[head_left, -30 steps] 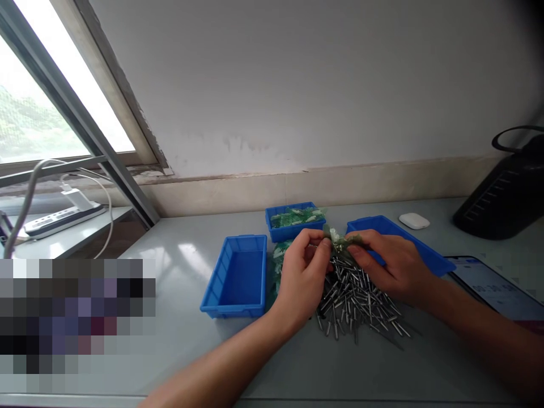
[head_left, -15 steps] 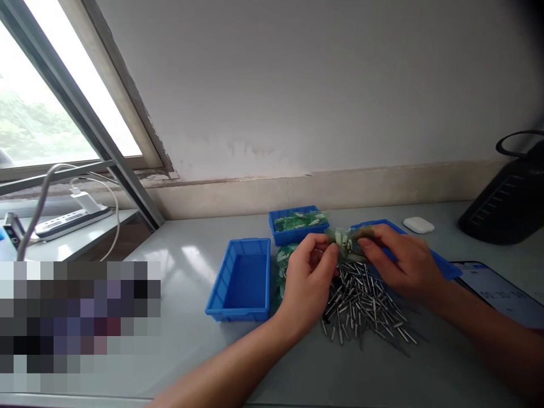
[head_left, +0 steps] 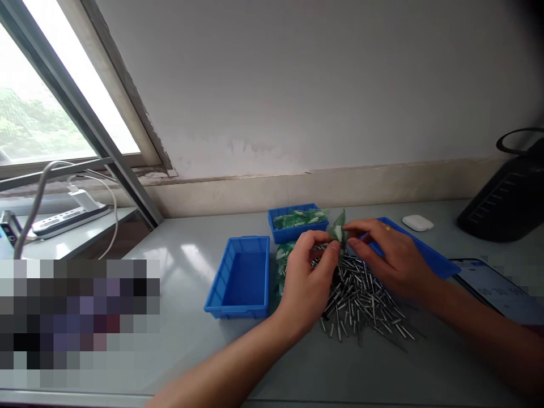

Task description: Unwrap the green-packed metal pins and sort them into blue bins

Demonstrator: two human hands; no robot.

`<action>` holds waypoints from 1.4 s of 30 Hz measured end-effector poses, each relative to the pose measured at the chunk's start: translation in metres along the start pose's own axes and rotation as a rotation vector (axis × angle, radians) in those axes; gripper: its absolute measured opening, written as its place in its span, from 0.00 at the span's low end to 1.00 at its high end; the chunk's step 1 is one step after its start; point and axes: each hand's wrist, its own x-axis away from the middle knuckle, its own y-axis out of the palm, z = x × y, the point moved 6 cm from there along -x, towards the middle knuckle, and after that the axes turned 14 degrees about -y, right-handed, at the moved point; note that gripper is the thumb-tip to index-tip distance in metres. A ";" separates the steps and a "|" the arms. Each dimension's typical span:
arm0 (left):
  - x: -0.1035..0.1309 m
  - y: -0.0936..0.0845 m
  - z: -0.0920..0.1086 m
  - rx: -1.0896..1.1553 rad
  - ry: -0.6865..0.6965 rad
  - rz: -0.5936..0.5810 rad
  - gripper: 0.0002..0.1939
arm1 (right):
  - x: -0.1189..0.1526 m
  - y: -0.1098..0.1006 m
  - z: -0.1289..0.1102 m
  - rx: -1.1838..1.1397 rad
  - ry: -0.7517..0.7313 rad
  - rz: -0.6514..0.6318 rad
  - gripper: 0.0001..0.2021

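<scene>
While metal pins (head_left: pixel 356 290) litter the grey table (head_left: pixel 182 345), a window (head_left: pixel 34 107) glows.

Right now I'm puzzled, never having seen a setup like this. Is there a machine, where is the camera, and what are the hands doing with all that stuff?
There is no machine here, just a person's two bare hands. The camera is worn on the head, looking forward and down.

The left hand pinches what looks like a small green packet. The right hand is close beside it; whether its fingertips touch is hard to tell.

Below lies a heap of thin metal pieces on a grey table. Around it are a left blue tray, a back blue tray holding green pieces, and another blue tray partly behind the right hand. Further right are a phone and a black bottle.
</scene>
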 end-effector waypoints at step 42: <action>-0.003 0.002 -0.001 -0.020 -0.038 -0.052 0.08 | 0.002 0.009 -0.005 0.022 -0.047 -0.058 0.18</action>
